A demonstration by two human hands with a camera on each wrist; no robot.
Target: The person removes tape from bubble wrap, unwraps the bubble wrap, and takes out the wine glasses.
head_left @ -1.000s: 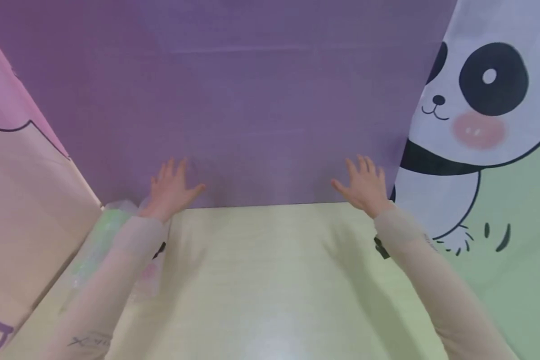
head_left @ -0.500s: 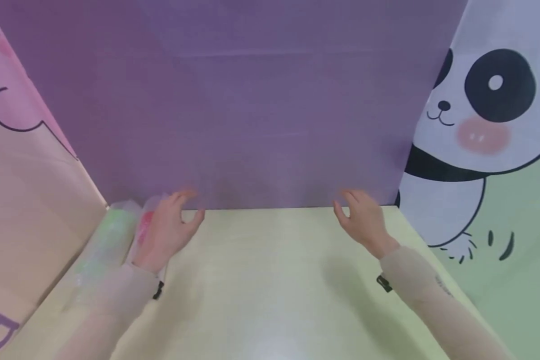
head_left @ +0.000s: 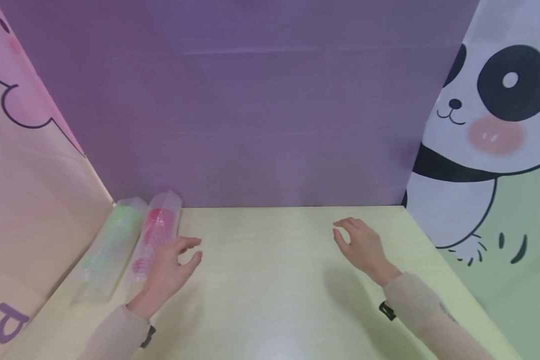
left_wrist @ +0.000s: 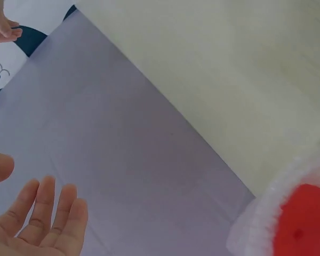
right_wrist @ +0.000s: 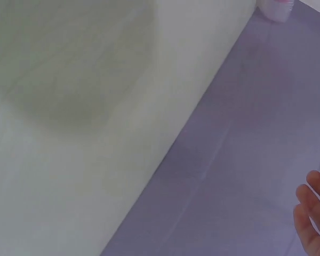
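Observation:
My left hand point(head_left: 168, 272) hovers over the left part of the table, its fingers loosely bent and nothing between them. Beside it lies a clear plastic package with red and pink contents point(head_left: 159, 220), partly hidden by that hand. A second clear package with pale green contents point(head_left: 112, 250) lies further left. Above the right part of the table is my right hand point(head_left: 363, 250), fingers relaxed and holding nothing. In the left wrist view, a red-filled package end point(left_wrist: 304, 221) shows at the lower right, apart from the fingers point(left_wrist: 45, 205).
The pale wooden table point(head_left: 270, 280) meets a purple back panel point(head_left: 270, 125). A beige and pink printed panel point(head_left: 40, 190) stands at the left, and a panda-printed panel point(head_left: 499, 150) at the right. Both wrists wear dark straps; one buckle point(head_left: 387, 310) shows at the right.
Both hands have drawn back from the purple panel toward the person, their spread fingers now loosely bent. The two packages have come more fully into sight.

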